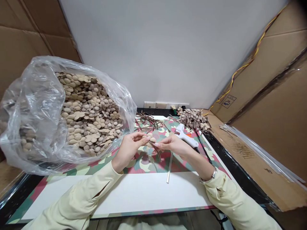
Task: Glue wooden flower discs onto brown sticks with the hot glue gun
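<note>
- Head view: person's left hand [130, 146], one. Thumb and fingers closed in a pinch on the near-left edge of a flower-shaped piece.
- Flower-shaped piece [151, 138], beige, one. Held up between the two hands, above the patterned cover [140, 168].
- Narrow strip [157, 154], brown with pale edging. Hangs from beside the piece, curving down to the right.
- Right hand [174, 145], one. Thumb and fingertips drawn together at the piece and strip; which of the two they grip, cannot tell.
- Bracelet [213, 174], metallic, at the right wrist; pale yellow sleeves [76, 201] on both arms.
- Glue gun [189, 139], white, just beyond the right hand, lying on the cover.
- Glue stick [169, 169], translucent, below the right hand, its near end over a white sheet [134, 195].
- Loose strips [147, 120], brown, tangled, beyond the hands.
- Heap of flower pieces with strips [193, 118], at far right of the cover.
- Clear plastic bag [43, 92], large, at left, filled with loose flower pieces [92, 119], beige and grey-brown.
- Sockets [161, 105], in a row at the foot of a pale wall [153, 48].
- Cardboard [271, 108], brown, right side; twisted yellow cord [232, 83] along it.
</note>
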The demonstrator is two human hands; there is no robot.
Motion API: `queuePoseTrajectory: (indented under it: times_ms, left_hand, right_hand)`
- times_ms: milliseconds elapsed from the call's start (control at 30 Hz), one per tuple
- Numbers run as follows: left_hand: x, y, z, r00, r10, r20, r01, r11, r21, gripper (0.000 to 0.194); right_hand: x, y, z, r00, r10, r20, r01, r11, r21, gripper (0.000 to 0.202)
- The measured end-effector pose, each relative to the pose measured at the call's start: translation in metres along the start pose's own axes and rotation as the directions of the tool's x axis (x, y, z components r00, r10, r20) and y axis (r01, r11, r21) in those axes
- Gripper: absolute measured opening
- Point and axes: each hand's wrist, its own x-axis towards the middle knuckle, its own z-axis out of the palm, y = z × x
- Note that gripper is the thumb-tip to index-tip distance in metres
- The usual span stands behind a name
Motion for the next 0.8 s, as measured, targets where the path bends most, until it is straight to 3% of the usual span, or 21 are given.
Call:
queuePoseTrajectory:
  times_ms: [200,467,600,800]
  left_hand:
    - [0.0004,0.0001,0.0006,1.0,0.005,-0.015,-0.005,1.0,-0.004,0.026]
    - [-0.0007,0.0,-0.0002,0.995,0.063,-0.075,-0.061,0.998,0.035,0.024]
    - [-0.0004,0.0005,0.0,0.994,0.062,-0.093,-0.057,0.997,0.058,0.026]
    - [0.0001,0.002,-0.0005,0.999,0.02,-0.045,-0.019,1.0,0.017,0.026]
  right_hand:
    - [-0.0007,-0.0037,0.0029,0.999,0.004,-0.035,-0.004,1.0,0.007,0.034]
    - [0.0007,-0.0041,0.0053,0.999,-0.002,0.05,-0.003,0.996,0.086,0.035]
    - [-0.0006,-0.0076,0.007,0.999,-0.033,0.038,0.03,0.995,0.095,0.033]
    - [-0.0048,-0.011,0.0102,1.0,-0.007,0.016,0.005,0.994,0.107,0.028]
